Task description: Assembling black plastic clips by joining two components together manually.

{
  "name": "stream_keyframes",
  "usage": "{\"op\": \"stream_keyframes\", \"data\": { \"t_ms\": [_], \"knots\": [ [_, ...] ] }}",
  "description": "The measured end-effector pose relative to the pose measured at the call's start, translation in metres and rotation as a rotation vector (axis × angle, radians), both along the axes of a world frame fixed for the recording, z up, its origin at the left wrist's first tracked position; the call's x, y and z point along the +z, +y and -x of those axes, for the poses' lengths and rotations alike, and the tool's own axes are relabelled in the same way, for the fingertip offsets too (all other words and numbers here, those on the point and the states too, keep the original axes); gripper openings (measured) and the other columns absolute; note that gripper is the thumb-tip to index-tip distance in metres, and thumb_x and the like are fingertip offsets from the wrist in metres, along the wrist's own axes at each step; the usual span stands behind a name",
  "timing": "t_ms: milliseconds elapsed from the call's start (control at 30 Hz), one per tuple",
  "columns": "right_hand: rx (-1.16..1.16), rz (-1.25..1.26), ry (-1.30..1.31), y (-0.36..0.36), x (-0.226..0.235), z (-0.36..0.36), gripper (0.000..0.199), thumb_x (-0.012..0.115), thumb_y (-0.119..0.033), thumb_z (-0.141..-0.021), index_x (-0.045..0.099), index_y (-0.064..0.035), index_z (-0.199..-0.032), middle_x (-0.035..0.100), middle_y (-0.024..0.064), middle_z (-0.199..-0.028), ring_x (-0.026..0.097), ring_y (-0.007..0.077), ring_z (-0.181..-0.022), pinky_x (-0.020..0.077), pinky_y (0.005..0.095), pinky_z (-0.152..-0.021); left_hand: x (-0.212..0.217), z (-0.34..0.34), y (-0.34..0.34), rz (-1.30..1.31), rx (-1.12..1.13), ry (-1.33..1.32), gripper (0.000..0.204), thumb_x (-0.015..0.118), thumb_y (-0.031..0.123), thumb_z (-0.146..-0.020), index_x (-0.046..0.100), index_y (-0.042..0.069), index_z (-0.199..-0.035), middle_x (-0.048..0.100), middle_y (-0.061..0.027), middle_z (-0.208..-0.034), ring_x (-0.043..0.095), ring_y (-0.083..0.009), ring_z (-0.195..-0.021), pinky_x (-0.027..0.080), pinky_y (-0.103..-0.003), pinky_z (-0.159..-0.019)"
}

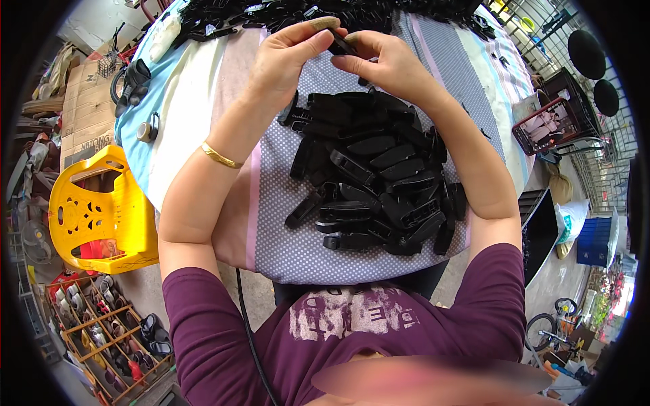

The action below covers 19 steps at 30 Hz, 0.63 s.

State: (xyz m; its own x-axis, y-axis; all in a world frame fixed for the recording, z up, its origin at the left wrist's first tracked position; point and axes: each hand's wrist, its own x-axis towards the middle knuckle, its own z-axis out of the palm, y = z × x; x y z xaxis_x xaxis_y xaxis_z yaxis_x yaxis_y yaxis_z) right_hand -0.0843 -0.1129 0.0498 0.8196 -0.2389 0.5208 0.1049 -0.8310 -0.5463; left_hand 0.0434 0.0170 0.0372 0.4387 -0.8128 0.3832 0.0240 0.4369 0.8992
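Note:
Over the far part of the cloth-covered table, my left hand [288, 57] and my right hand [387, 62] come together around a small black plastic clip [341, 44]. Both hands pinch it between thumb and fingers, which hide part of it. Tan coverings wrap the index fingertips. Nearer to me, between my forearms, lies a pile of black plastic clips [369, 172], long, narrow and glossy. Beyond my hands a larger heap of black plastic parts [237, 15] spreads along the far edge; their exact shape is too small to tell.
The round table wears a striped, dotted cloth [291, 260]. A yellow plastic chair [91, 210] stands at left, above a shoe rack [112, 331]. A phone [544, 126] showing a picture leans at the right edge. A watch-like round object [147, 130] and black sandals [134, 84] lie at left.

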Motion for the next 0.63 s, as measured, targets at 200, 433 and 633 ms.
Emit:
{"op": "stream_keyframes", "data": {
  "t_ms": [200,433,633],
  "knots": [
    [0.109,-0.114,-0.049,0.005,-0.008,0.002,0.030,0.067,-0.021,-0.077,0.061,-0.0002,-0.098,0.060,0.0004,-0.071,0.050,0.0061,-0.059,0.0407,0.0217,-0.052,0.011,0.000,0.004,0.056,-0.078,-0.097,0.021,0.060,0.008,-0.081,0.063,0.003,-0.102,0.063,-0.0104,-0.096,0.057,-0.0169,-0.093,0.043,-0.027,-0.087],
    [0.237,-0.235,0.202,-0.060,0.013,-0.006,0.028,0.059,-0.021,-0.083,0.060,-0.0089,-0.108,0.064,0.0061,-0.094,0.061,0.0133,-0.084,0.0484,0.0251,-0.074,0.033,0.008,0.012,-0.072,0.096,-0.377,0.024,0.063,0.010,-0.079,0.062,0.000,-0.101,0.065,-0.0084,-0.089,0.060,-0.0118,-0.082,0.048,-0.023,-0.075],
    [0.022,0.549,-0.086,-0.171,-0.072,-0.012,0.042,0.051,-0.007,-0.083,0.046,-0.0133,-0.124,0.063,0.0112,-0.098,0.058,0.0305,-0.090,0.0473,0.0396,-0.078,0.043,0.029,0.012,-0.482,-0.238,-0.790,0.044,0.061,0.021,-0.081,0.050,0.012,-0.122,0.066,-0.0062,-0.080,0.061,-0.0115,-0.078,0.048,-0.021,-0.072]
  ]
}}
